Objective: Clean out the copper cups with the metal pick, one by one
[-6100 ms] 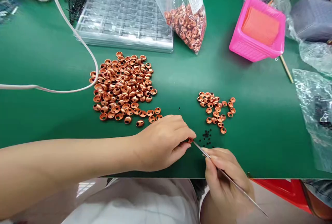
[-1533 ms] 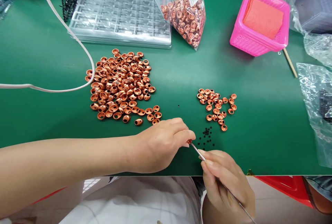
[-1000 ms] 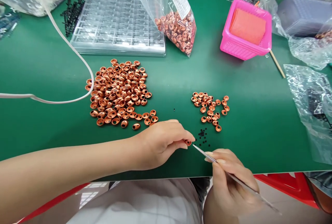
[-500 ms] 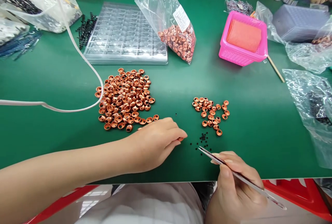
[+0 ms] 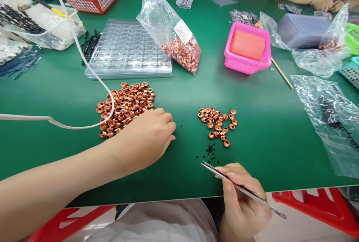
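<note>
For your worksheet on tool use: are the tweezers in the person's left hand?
No, the right hand holds the tweezers, while the left hand rests by the big pile of copper caps.

The left hand [image 5: 148, 137], which earlier pinched a copper cap against the tip of the tweezers [image 5: 241, 189], now lies at the near edge of the large pile of copper caps [image 5: 125, 105]. The right hand [image 5: 242, 201] has pulled the tweezers back from the left hand, their tip now just short of the small black beads [image 5: 209, 152]. The view has tilted up, showing baskets and other people's hands across the table.
</note>
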The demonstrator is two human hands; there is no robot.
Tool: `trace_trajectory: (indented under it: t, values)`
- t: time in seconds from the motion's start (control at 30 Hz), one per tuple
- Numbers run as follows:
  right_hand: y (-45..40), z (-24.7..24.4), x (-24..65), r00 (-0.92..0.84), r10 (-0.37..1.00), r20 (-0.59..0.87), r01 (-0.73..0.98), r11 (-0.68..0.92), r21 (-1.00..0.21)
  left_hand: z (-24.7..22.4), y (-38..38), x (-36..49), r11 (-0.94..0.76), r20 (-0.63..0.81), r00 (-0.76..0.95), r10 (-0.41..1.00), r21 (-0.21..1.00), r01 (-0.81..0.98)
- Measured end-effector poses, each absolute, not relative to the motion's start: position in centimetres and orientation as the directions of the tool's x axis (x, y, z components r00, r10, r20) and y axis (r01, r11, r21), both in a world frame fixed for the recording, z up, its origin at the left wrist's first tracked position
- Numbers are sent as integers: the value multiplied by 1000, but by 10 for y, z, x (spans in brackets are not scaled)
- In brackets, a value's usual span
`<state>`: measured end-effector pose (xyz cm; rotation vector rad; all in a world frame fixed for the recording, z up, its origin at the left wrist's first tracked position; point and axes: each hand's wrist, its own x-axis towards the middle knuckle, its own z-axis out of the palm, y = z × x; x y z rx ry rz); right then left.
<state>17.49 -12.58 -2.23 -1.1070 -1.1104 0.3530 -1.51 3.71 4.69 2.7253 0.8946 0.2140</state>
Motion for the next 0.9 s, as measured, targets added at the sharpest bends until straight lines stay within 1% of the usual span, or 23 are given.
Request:
trace_trajectory:
  t: [0.07, 0.1, 0.13, 0.2, 0.23, 0.5, 0.67, 0.73, 0.8, 0.9]
  values:
    - [-126, -23, 176, 466, 694, 548, 290, 465, -836, 46, 37, -1, -791, 8, 822, 569, 277, 545]
    - [-126, -23, 177, 474, 682, 557, 300, 469, -831, 45, 36, 8, -799, -7, 836, 549, 290, 527]
    - [-127, -23, 178, 484, 669, 565, 309, 474, -825, 45, 36, 17, -804, -19, 851, 525, 316, 503]
    - [-127, -23, 179, 498, 650, 574, 321, 476, -819, 41, 36, 34, -809, 0, 877, 480, 388, 442]
    - [-128, -23, 179, 505, 646, 572, 323, 473, -820, 39, 36, 41, -802, 7, 877, 480, 408, 436]
    - [-129, -25, 180, 508, 652, 564, 324, 462, -826, 22, 42, 68, -751, -24, 867, 498, 488, 445]
    - [-126, -21, 180, 533, 643, 550, 289, 472, -833, 25, 38, 52, -717, -47, 841, 539, 498, 488]
    - [-127, -16, 183, 557, 649, 519, 285, 437, -853, 27, 30, 38, -691, -34, 819, 573, 518, 505]
    - [-128, -11, 188, 569, 670, 477, 309, 363, -879, 28, 20, 23, -635, -34, 790, 612, 574, 517]
    - [-129, -6, 193, 526, 743, 414, 320, 278, -906, 27, 5, 6, -520, -71, 761, 645, 688, 505]
